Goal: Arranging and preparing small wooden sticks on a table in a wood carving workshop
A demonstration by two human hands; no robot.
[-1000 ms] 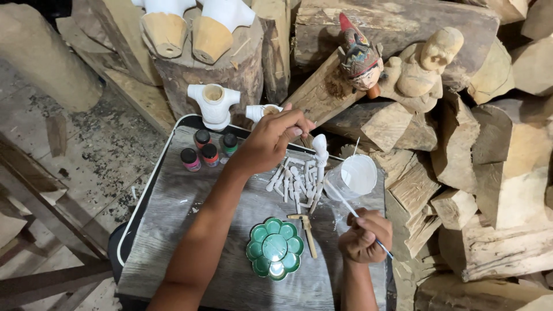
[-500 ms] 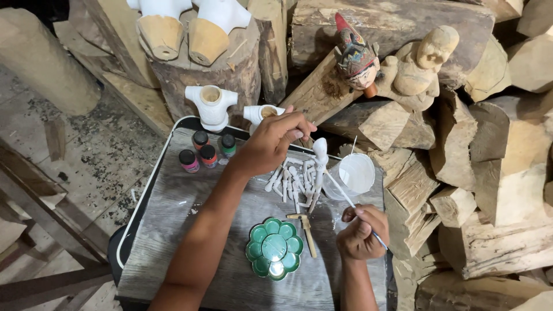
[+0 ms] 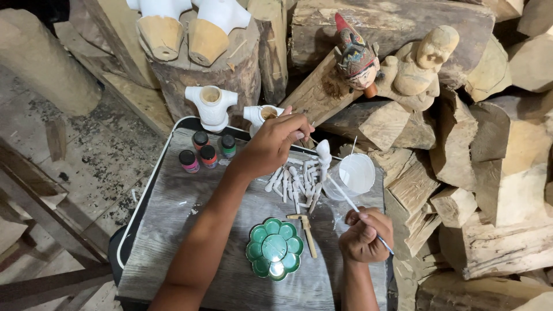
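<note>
My left hand [image 3: 276, 141] reaches over a pile of small white-painted wooden pieces [image 3: 296, 181] and pinches one thin piece at its fingertips. My right hand [image 3: 364, 233] holds a thin paintbrush [image 3: 345, 198], whose white-loaded tip points up toward the piece under the left fingers. A clear cup of white paint [image 3: 354, 173] sits just right of the pile. A green flower-shaped palette [image 3: 275, 249] lies near me on the grey board [image 3: 190, 230].
Several small paint bottles [image 3: 204, 152] stand at the board's far left. Two white-painted puppet torsos [image 3: 211, 106] sit at the far edge, two more on a stump [image 3: 184, 29]. A painted puppet head [image 3: 357, 57], an unpainted carved figure [image 3: 417, 63] and rough wood blocks [image 3: 501, 173] crowd the right.
My left hand has stayed over the pile, its fingers shifting slightly. My right hand with the brush has barely moved.
</note>
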